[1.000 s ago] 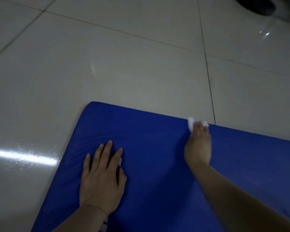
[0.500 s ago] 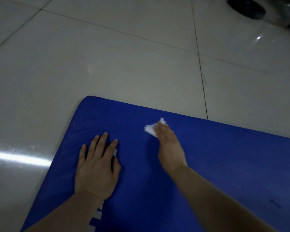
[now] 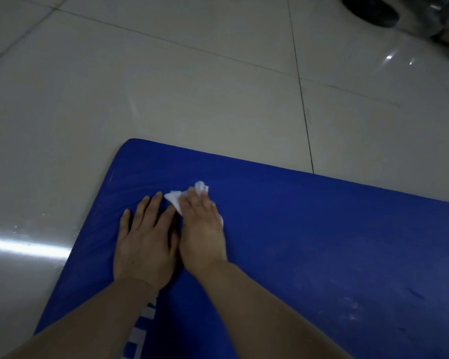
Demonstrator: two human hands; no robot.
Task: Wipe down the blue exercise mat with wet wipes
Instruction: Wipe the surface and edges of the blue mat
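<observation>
Blue exercise mat [image 3: 309,242] lies flat on the pale tiled floor [image 3: 166,86], filling the frame from 3 to 7 o'clock, rounded corner toward 11. White wet wipe [image 3: 175,199] crumpled on the mat near that corner, pressed down under the right hand [image 3: 201,230], fingers straight over it. Left hand [image 3: 145,244] just beside at 9 o'clock of the right, palm flat on the mat, fingers spread wide. Faint pale scuffs on mat toward 4 o'clock. Dark round object [image 3: 371,9] at 1 o'clock, blurred.
</observation>
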